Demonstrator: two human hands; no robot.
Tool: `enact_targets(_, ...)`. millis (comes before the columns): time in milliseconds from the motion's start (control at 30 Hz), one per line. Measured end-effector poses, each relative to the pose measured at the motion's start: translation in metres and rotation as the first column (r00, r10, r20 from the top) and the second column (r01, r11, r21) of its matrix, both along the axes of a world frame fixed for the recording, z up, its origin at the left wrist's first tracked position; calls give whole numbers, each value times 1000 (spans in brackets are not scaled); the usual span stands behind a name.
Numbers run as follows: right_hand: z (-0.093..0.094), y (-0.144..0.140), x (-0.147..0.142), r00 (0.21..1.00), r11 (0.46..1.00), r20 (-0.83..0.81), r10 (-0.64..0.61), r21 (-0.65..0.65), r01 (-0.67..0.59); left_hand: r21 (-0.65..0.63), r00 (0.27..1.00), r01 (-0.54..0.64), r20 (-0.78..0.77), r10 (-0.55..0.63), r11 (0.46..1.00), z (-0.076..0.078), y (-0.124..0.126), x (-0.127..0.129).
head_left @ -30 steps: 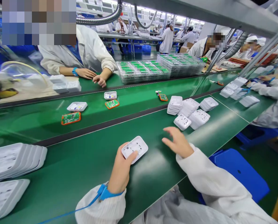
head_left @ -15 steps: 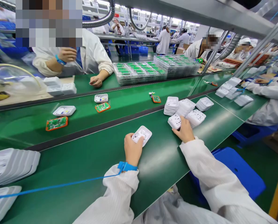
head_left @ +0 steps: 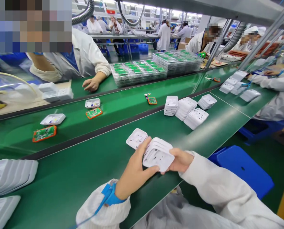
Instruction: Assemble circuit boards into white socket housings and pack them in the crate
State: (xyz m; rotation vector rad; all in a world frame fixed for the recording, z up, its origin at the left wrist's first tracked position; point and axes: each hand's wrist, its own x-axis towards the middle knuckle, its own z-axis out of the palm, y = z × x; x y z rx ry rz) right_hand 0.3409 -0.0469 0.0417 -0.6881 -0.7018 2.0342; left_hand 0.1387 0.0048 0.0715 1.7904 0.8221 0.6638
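We held a small stack of white covers between both hands, just above the near edge of the green table. Our left hand clasped the stack's left side, thumb across its front; our right hand gripped its right side from beneath. A single white cover lay flat on the table just behind the stack, touching neither hand. More white piles sat farther back on the table.
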Motion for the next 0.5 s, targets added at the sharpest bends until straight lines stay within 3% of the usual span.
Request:
enact_targets(100,-3,-7,-23,995,997,-93,45,-62,-51,-276,990,2,134,37,961,-1,-6,-2)
enact_targets(200,-5,-10,-40,994,995,60,-88,-32,90,-402,940,-186,194,282,897,-14,-13,-6)
enact_targets(267,-5,-13,-50,942,965,217,-255,119,233,-447,870,-326,203,449,833,-24,-25,-4)
enact_targets(333,-2,-14,-56,839,896,359,-409,331,295,-522,799,-390,216,560,759,-32,-41,2)
enact_targets(400,4,-6,-54,727,840,487,-484,490,231,-599,769,-374,227,597,709,-33,-52,9)
enact_targets(500,24,26,-41,583,838,671,-458,546,29,-622,816,-323,199,542,714,-20,-46,14)
